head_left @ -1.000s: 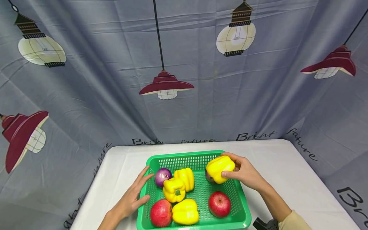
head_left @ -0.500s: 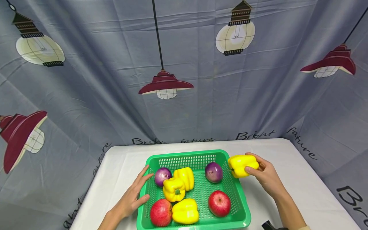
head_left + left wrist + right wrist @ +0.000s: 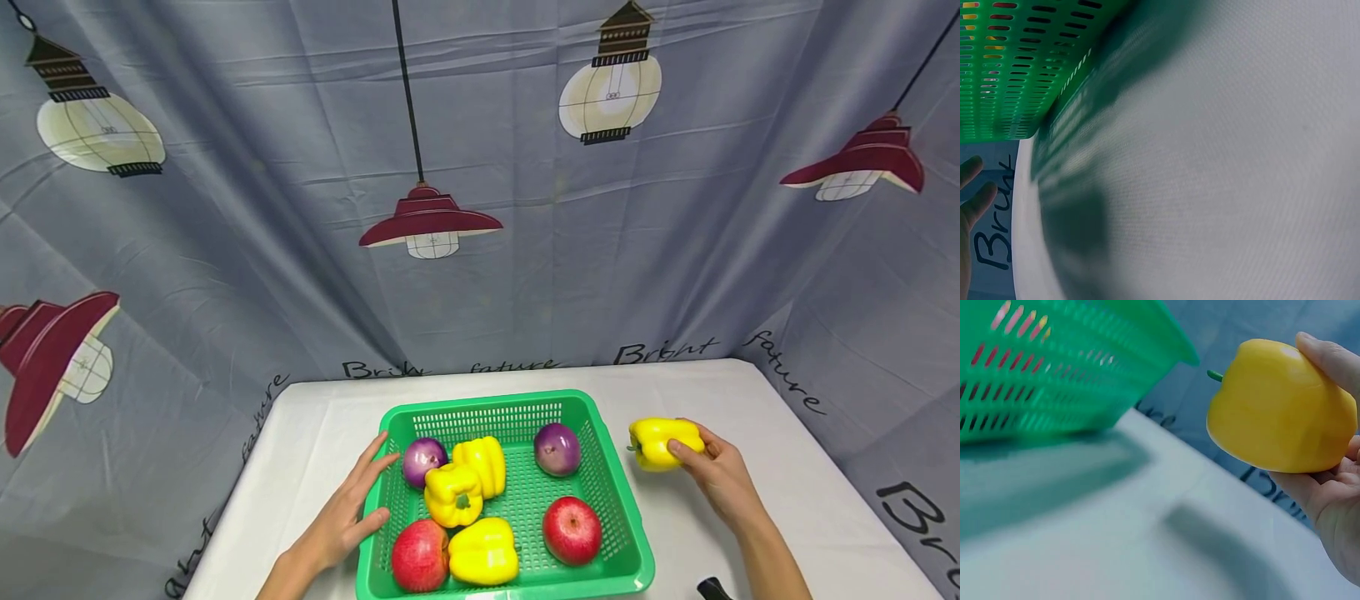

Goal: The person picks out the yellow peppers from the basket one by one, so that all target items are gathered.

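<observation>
Your right hand (image 3: 722, 477): thumb and fingers clamped on a yellow pepper (image 3: 663, 443).
Yellow pepper: in your right fingertips, outside the green basket (image 3: 487, 402), its stem (image 3: 1214, 375) pointing away from your palm.
Right wrist view: shows your digits on opposite sides of the pepper, raised above the white tabletop (image 3: 787, 467); the head view hides your far-side fingers.
Your left hand (image 3: 347, 507): fingers spread apart, holding nothing, beside the basket; you cannot tell whether they touch it.
Left wrist view: catches only part of your hand at its edge, black lettering (image 3: 994, 219) beyond your fingertips.
Basket contents: only the head view shows them clearly; a purple globe (image 3: 424, 462) near your left fingertips, a red apple (image 3: 420, 556) near your left thumb, three yellow peppers (image 3: 453, 492) just past these, another purple globe (image 3: 557, 450) and another red apple (image 3: 572, 531) toward your right fingers.
</observation>
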Action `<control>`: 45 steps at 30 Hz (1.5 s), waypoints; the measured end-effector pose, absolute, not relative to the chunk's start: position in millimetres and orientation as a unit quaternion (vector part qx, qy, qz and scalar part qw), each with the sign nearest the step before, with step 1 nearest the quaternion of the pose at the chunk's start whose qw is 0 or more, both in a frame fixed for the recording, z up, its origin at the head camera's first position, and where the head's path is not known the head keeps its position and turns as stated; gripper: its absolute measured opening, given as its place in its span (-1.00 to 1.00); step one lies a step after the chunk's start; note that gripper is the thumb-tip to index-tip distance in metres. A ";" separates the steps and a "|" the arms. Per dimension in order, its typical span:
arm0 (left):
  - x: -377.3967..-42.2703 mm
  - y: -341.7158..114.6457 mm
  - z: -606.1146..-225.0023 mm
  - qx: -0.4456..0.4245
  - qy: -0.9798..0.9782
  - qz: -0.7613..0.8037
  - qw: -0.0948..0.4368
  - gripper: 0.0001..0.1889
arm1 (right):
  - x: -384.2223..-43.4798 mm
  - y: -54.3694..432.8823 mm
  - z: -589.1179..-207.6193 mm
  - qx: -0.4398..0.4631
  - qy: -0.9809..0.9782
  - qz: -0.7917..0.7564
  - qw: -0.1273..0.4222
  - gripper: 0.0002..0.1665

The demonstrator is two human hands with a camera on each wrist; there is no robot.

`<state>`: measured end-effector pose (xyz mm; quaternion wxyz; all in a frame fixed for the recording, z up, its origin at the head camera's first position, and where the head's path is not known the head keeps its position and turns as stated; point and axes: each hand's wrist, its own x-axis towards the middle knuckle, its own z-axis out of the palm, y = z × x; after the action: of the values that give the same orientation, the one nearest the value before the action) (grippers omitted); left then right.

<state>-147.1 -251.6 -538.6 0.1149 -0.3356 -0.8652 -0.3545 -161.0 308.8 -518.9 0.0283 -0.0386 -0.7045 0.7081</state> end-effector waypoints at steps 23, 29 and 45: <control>-149.7 -251.7 -541.3 -0.339 -0.861 -0.362 0.116 -0.26 | -173.9 313.3 -545.7 -0.138 -0.839 0.520 -0.080 0.21; -148.2 -251.7 -541.3 -0.335 -0.858 -0.374 0.111 -0.27 | -174.1 314.8 -539.8 -0.146 -0.850 0.499 -0.091 0.30; -147.2 -250.9 -540.9 -0.332 -0.854 -0.384 0.113 -0.27 | -158.8 334.3 -542.8 -0.178 -0.861 0.474 -0.043 0.21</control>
<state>-147.2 -250.9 -540.9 0.1126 -0.3319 -0.8541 -0.3842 -158.8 334.3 -542.8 -0.0427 -0.1784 -0.8611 0.4742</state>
